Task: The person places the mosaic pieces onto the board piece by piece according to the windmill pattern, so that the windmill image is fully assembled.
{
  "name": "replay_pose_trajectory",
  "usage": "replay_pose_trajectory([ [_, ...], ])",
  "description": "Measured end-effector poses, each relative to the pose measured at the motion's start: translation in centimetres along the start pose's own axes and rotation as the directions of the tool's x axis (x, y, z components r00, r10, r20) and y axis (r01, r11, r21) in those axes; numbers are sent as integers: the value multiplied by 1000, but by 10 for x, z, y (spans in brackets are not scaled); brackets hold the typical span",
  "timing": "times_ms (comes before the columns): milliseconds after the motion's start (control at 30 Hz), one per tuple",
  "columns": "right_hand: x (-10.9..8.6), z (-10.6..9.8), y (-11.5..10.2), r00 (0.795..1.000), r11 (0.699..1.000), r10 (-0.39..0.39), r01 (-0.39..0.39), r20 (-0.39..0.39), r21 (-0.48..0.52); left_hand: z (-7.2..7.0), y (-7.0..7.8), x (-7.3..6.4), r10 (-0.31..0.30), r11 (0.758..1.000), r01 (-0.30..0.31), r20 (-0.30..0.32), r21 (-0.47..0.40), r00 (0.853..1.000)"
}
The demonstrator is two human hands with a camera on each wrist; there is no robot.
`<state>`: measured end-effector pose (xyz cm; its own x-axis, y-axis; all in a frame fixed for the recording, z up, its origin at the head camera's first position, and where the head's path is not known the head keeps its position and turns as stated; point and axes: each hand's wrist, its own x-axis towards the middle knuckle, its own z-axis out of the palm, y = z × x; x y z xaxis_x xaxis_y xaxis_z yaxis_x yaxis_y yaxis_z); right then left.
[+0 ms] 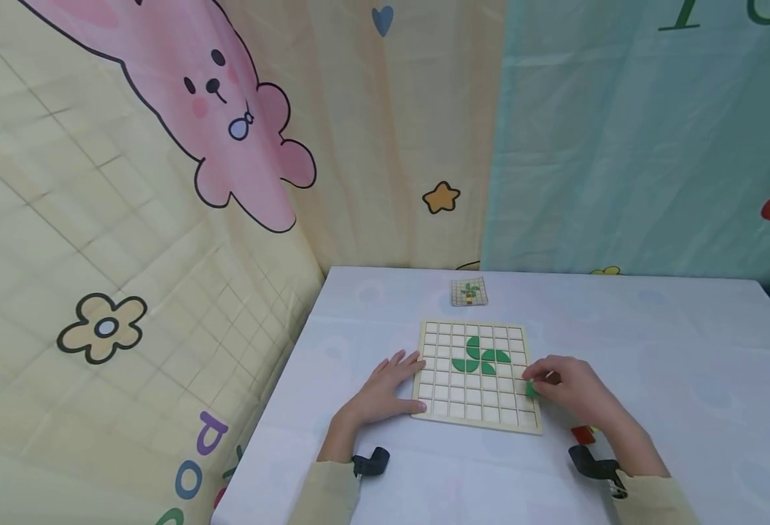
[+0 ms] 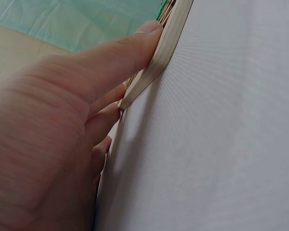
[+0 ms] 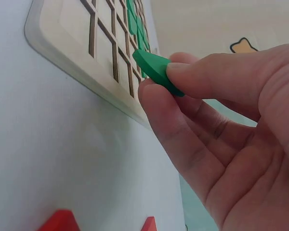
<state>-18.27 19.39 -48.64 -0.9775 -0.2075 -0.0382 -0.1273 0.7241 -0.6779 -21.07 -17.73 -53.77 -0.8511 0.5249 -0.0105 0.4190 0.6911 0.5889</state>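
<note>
A square wooden grid board (image 1: 444,397) lies on the table with several green quarter-round pieces (image 1: 473,353) set in its upper middle cells. The left hand (image 1: 385,390) rests at the board's left edge, fingers spread and straight, thumb on the near left corner; in the left wrist view the thumb (image 2: 130,55) lies along the board's rim (image 2: 156,62). Between thumb and fingertips the right hand (image 1: 572,386) pinches a green piece (image 3: 156,70), held just over the board's right edge.
Red pieces (image 1: 582,435) lie on the table beneath the right wrist, with a bit of yellow beside them. Behind the board is a small pattern card (image 1: 469,292) showing a grid with a green design. Printed curtains hang behind and left of the white table (image 1: 687,350).
</note>
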Motion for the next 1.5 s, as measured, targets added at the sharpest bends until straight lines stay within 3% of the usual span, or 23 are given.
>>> replay_pose_trajectory([
  [400,12,10,-3,999,1000,21,-21,-36,12,0,0,0,-2,1000,2,5,7,1000],
  [633,16,13,-9,999,1000,-11,12,-49,21,0,0,0,-9,1000,9,7,9,1000],
  [1133,26,28,-23,998,996,29,-25,-46,87,0,2,0,-10,1000,10,-1,14,1000],
  [1500,30,44,-30,997,995,-4,12,-77,103,0,1,1,-19,1000,19,5,10,1000],
])
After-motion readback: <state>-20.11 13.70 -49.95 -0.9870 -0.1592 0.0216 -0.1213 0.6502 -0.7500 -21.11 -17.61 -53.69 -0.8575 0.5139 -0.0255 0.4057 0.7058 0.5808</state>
